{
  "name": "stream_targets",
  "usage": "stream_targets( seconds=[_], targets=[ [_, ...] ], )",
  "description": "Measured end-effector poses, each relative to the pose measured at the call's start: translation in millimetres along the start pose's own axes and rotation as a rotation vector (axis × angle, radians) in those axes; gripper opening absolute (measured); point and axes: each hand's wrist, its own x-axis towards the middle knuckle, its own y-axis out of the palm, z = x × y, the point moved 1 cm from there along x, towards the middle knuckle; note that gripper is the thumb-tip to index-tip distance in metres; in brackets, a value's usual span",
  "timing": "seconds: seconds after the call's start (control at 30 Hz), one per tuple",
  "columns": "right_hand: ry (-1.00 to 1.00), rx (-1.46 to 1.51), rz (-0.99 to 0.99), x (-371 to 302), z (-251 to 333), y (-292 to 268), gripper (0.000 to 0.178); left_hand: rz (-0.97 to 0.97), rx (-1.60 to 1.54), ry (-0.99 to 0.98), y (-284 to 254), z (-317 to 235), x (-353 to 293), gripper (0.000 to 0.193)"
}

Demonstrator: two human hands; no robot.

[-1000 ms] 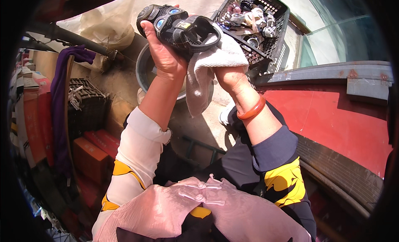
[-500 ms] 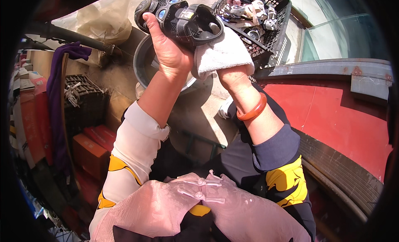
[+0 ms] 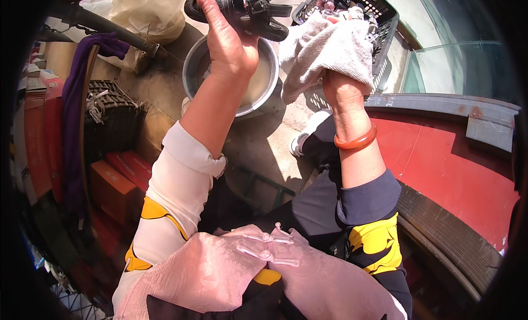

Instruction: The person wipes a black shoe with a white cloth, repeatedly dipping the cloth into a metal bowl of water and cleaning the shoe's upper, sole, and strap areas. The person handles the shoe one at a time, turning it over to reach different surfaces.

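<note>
A black sandal (image 3: 254, 13) with straps is gripped by my left hand (image 3: 235, 53), its thumb laid over the toe end. My right hand (image 3: 344, 89) has a whitish towel (image 3: 333, 50) draped over it, which hides the fingers. A gap separates the towel from the sandal. Below and behind my left hand stands a round grey metal basin (image 3: 190, 78) with cloudy water in it. The towel partly covers a black plastic crate (image 3: 389, 31) holding several shoes.
Red panels with a metal rail (image 3: 434, 103) run along my right. Stacked boxes (image 3: 113, 191), a dark woven basket (image 3: 113, 122) and a purple cloth (image 3: 74, 105) are on the left. Clear plastic sheeting (image 3: 146, 15) lies at the far left.
The towel in my right hand has come away from the sandal and moved right, in front of the crate. The sandal has tilted and shifted slightly up, showing more of the basin.
</note>
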Motion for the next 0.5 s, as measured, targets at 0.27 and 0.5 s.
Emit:
stream_targets(
  seconds=[0.27,0.5],
  targets=[
    [-0.618,-1.549,-0.110,-12.4,-20.7,40.6,0.021,-0.036,0.277,-0.008,26.6,33.7,-57.3,0.065],
    [-0.808,-1.566,0.230,-7.4,18.3,41.8,0.013,0.079,0.140,-0.166,16.8,31.8,-53.8,0.062]
  ],
)
